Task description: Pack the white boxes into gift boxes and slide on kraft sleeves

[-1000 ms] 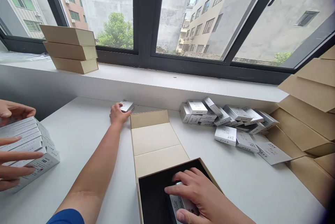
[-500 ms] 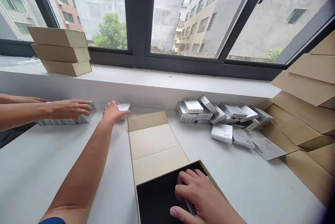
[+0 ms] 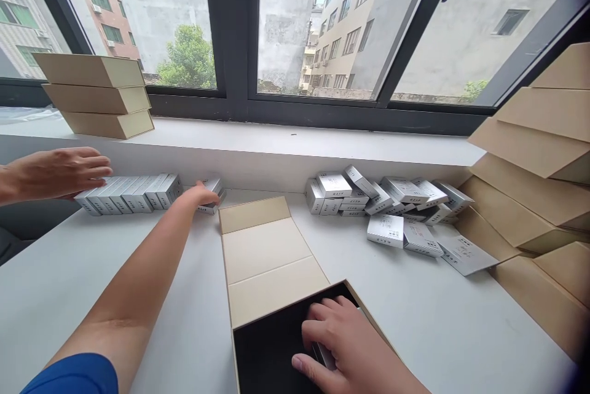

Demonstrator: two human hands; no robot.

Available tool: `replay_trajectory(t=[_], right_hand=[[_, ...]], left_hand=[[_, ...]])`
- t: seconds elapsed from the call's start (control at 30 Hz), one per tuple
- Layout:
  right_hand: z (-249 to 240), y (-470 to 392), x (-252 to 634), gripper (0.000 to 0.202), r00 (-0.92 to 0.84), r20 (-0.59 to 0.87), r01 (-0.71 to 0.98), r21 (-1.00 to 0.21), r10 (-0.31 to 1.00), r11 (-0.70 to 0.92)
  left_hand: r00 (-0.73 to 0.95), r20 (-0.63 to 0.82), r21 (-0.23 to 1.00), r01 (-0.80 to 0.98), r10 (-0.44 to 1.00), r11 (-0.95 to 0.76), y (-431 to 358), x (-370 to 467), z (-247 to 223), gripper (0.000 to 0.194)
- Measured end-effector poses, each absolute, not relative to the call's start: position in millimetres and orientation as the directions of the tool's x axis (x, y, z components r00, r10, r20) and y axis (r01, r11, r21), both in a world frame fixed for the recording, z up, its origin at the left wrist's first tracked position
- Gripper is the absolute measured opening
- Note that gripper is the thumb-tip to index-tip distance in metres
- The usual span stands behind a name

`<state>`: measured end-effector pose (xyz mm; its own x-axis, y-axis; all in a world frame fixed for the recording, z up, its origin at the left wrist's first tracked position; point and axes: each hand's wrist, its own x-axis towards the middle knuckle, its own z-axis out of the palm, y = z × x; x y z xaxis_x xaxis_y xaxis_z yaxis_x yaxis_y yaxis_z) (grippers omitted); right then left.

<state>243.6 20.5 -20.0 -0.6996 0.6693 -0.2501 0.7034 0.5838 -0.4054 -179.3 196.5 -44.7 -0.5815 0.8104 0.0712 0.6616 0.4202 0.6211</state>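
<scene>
At the back of the table, my left hand (image 3: pixel 203 195) is closed around a small silver carton (image 3: pixel 214 186); another seems to lie beneath it. My fingers partly cover both. Down inside an open beige gift box (image 3: pixel 258 320) with a black interior, my right hand (image 3: pixel 338 335) has its fingers curled over a silver carton (image 3: pixel 324 354), of which only an edge shows. The box's lid (image 3: pixel 271 252) lies folded back on the table, away from me.
Another person's hand (image 3: pixel 59 169) hovers over the left end of a row of silver cartons (image 3: pixel 133 193). A loose pile of cartons (image 3: pixel 385 197) lies at right. Beige boxes (image 3: pixel 534 191) are stacked at the far right, more boxes (image 3: pixel 96 96) on the windowsill.
My left hand has closed further over the carton at the back. The other person's hand has lifted off the row and drawn left. My right hand stays in the box.
</scene>
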Motion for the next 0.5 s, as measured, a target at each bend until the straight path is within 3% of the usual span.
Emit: replay_trajectory(t=[0.1,0.3,0.4,0.5], right_hand=[[-17.8,21.2,240.3,0.033,-0.691,-0.222,0.707,-0.405,0.688,0.580],[-23.2,28.3,231.7,0.034,-0.627,-0.120,0.738,-0.408,0.770,0.537],[-27.2,33.0,225.2,0.035,-0.578,-0.087,0.766,-0.399,0.811,0.503],[-30.9,38.6,221.2,0.036,-0.567,-0.059,0.769,-0.395,0.821,0.503]], left_hand=[[-0.664,-0.075,0.479,0.631,0.744,0.611,181.9,-162.5,-41.1,0.080],[-0.644,-0.084,0.423,0.668,0.761,0.612,140.2,-140.3,-8.8,0.097],[-0.584,0.033,0.486,0.719,0.811,0.497,109.8,-129.2,23.8,0.106],[-0.362,0.127,0.614,0.760,0.924,0.213,75.7,-100.8,52.2,0.106]])
